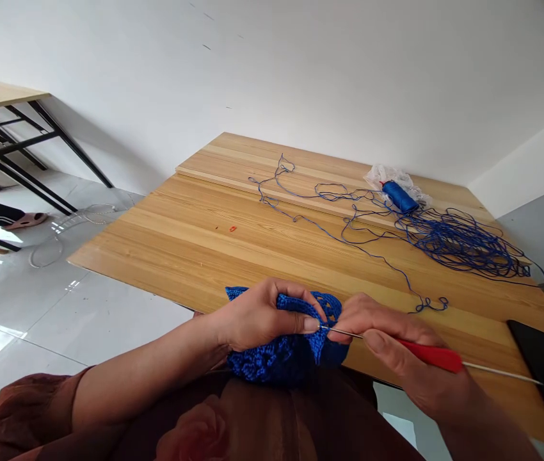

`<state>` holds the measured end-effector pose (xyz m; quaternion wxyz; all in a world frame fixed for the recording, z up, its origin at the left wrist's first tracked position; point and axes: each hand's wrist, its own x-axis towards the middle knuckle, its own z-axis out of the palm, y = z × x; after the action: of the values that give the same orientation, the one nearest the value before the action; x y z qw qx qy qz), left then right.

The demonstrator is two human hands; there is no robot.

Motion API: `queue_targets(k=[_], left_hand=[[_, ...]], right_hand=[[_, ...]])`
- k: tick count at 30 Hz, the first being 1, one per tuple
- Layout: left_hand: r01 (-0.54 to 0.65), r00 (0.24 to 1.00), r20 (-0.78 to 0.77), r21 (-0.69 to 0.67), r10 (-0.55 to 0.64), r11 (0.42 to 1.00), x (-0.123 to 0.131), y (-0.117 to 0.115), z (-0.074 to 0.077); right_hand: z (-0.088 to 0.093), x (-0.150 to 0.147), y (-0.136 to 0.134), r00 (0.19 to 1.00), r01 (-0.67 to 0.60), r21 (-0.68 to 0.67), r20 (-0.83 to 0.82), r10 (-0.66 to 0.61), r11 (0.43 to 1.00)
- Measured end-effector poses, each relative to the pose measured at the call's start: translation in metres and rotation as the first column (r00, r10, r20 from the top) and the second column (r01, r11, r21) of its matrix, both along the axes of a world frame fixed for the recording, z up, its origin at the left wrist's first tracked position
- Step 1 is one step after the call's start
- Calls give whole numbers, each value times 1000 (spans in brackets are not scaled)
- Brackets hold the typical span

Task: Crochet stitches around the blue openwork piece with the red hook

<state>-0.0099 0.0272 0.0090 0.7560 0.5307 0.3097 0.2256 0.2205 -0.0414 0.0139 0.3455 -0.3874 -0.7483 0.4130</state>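
Note:
Blue crochet work point(272, 362) rests at the table's near edge, above my lap. My left hand point(267, 314) pinches its upper edge between thumb and fingers. In my right hand point(392, 339) is a crochet hook point(438, 356) with a red handle and a thin metal shaft. The hook's tip meets the blue stitches just beside my left thumb. My right fingertips also lie close against the work's right side, and whether they hold yarn there I cannot make out.
Loose blue yarn point(464, 243) lies tangled across the right of the wooden table point(180, 224). Behind it a blue yarn spool point(399, 196) sits on a clear plastic bag point(387, 173). A black phone point(541, 365) lies at right. Far left, another person's foot point(27, 220) shows beneath a second table point(3, 93).

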Motion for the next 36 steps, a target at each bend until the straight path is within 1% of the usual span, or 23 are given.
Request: queue_targets(k=[1,2,3,5,6,8,10,11,13,17,19,21,22,23,26,27,28,29,30,32,34,36], left_hand=[[-16,1000,20,-71,17,997,1,-1,-2],[-35,998,40,-130,41,991,3,-1,-4],[-62,996,59,-177,74,982,4,-2,-5],[-125,985,85,-229,148,965,7,-4,-8],[-158,979,89,-236,183,959,8,-5,-8],[-216,969,69,-219,236,952,11,-7,-8],[-261,962,36,-162,270,952,12,-9,-6],[-278,959,23,-128,283,952,13,-10,-5],[-298,955,0,-63,298,953,14,-11,-3],[-306,949,-47,100,312,947,15,-13,-2],[-305,944,-63,208,324,929,14,-14,-2],[-277,945,-90,296,316,914,14,-15,-4],[-258,946,-106,324,306,910,15,-16,-4],[-240,949,-118,336,294,911,15,-18,-5],[-234,953,-111,315,280,920,15,-20,-6],[-242,953,-103,298,283,923,15,-20,-6],[-251,953,-98,277,287,928,14,-20,-6],[-259,952,-95,249,290,933,14,-20,-5],[-263,953,-92,213,288,941,13,-20,-5],[-266,958,-78,136,278,954,12,-18,-5],[-271,959,-63,91,277,958,11,-16,-5],[-268,960,-65,88,274,959,10,-14,-7]], right_hand=[[-5,-3,1,999,31,-11,-44,-31,999],[-10,-6,2,997,57,0,-52,-57,998],[-14,-9,2,993,113,49,-52,-110,992],[-19,-15,1,980,190,207,13,-197,960],[-19,-16,1,970,209,304,59,-237,930],[-18,-19,0,937,207,476,156,-314,854],[-17,-20,-1,896,200,596,210,-392,777],[-17,-21,-1,878,198,632,225,-422,749],[-18,-23,-1,855,206,664,237,-462,719],[-22,-25,0,847,229,654,231,-479,721],[-22,-23,1,840,209,668,252,-481,714],[-21,-21,4,824,172,683,295,-484,710],[-20,-21,5,823,154,674,317,-472,722],[-20,-21,7,832,139,649,334,-444,748],[-19,-24,13,885,120,491,341,-317,863],[-18,-25,14,889,131,453,341,-307,882],[-18,-26,14,880,153,448,343,-328,881],[-17,-25,14,860,179,480,347,-374,859],[-16,-24,13,831,201,535,351,-432,821],[-13,-20,10,771,207,658,346,-534,724],[-10,-15,7,739,156,739,353,-574,655],[-10,-10,3,737,82,790,363,-570,608]])
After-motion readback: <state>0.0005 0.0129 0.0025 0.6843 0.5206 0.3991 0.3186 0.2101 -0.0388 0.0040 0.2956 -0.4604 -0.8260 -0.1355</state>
